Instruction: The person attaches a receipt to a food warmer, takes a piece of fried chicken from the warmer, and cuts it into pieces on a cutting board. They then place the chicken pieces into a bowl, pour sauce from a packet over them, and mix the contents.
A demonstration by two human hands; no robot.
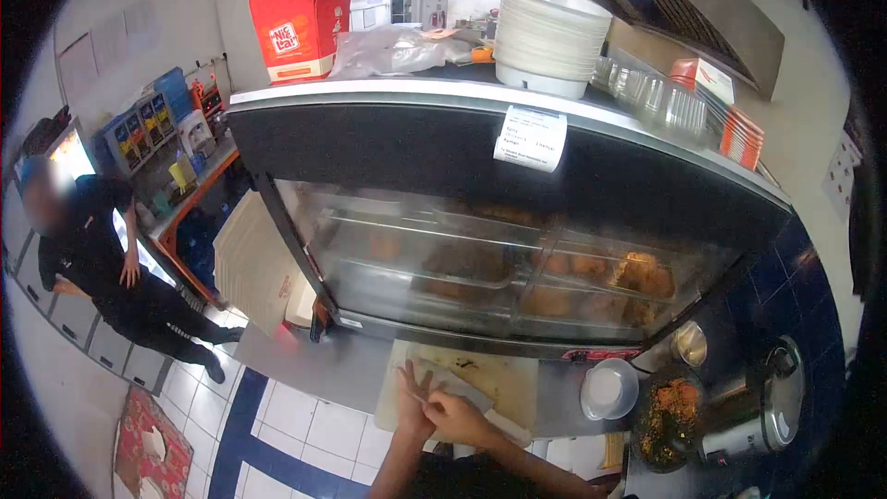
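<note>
Holding the left hand palm up at the near side, fingers released and spread. Resting the right hand against the left palm, fingers curled in; cannot tell whether grasping anything small. Leaning above a white cutting board on the steel bench, just beneath the 2 hands, with a pale sheet and dark scraps on top. Set to the right: a clear round tub, a small metal bowl and a dark pan of orange and brown crumbly food. Facing a glass-fronted food warmer on the far side, topped with a red paper bag at left and stacked white bowls farther right. Standing far left, in dark clothes: 1 other person.
</note>
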